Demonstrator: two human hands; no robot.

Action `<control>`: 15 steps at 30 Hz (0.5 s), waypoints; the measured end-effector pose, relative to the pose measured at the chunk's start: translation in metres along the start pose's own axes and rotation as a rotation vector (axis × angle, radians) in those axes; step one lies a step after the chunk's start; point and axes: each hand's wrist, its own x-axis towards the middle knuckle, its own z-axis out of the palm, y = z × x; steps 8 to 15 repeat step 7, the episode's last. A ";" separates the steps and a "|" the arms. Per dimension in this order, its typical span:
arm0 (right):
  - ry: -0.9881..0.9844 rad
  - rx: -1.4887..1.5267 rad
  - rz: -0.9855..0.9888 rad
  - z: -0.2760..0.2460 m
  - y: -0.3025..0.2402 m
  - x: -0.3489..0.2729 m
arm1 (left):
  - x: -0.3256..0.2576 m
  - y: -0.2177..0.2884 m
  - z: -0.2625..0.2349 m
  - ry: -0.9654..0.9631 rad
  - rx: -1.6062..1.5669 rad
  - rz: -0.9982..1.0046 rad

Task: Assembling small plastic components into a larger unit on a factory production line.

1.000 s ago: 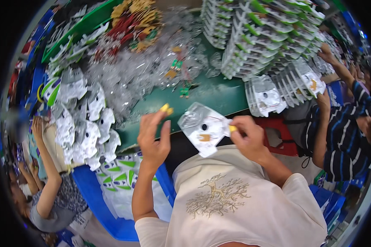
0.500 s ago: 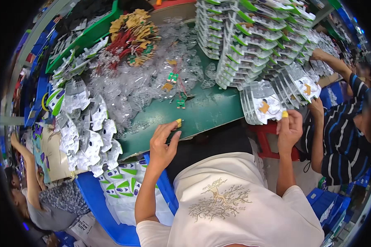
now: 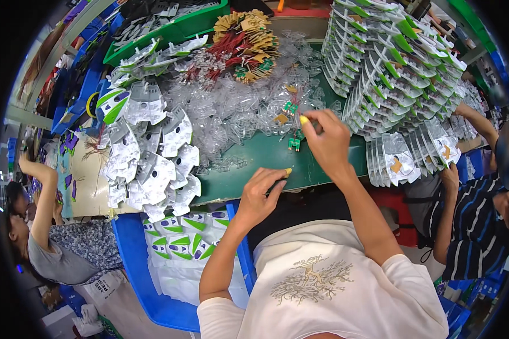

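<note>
My left hand (image 3: 262, 196) rests at the near edge of the green tabletop (image 3: 254, 150), thumb and index finger apart and nothing seen between them. A yellow cover sits on its index fingertip. My right hand (image 3: 329, 144) reaches over the table, thumb and index finger curled together; the index tip also wears a yellow cover. That tip is at the red wires beside a small green circuit board (image 3: 290, 108); whether the fingers hold a wire is hidden. A second green board (image 3: 294, 144) lies just below, and a tan pad (image 3: 281, 119) to the left.
Clear plastic parts (image 3: 209, 113) are heaped across the table. Behind them lies a bundle of red-wired tan pads (image 3: 246, 34). White-green shells are stacked at right (image 3: 390, 62) and left (image 3: 152, 152). A blue bin (image 3: 131, 265) stands below; co-workers sit on both sides.
My right hand has left the shell row at the right and moved left and forward to the small boards. My left hand stays by the table edge. The view has shifted.
</note>
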 end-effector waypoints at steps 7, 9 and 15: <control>-0.245 0.072 0.241 0.026 0.028 0.033 | -0.004 -0.005 -0.001 0.023 -0.033 0.039; -0.245 0.072 0.241 0.026 0.028 0.033 | -0.004 -0.005 -0.001 0.023 -0.033 0.039; -0.245 0.072 0.241 0.026 0.028 0.033 | -0.004 -0.005 -0.001 0.023 -0.033 0.039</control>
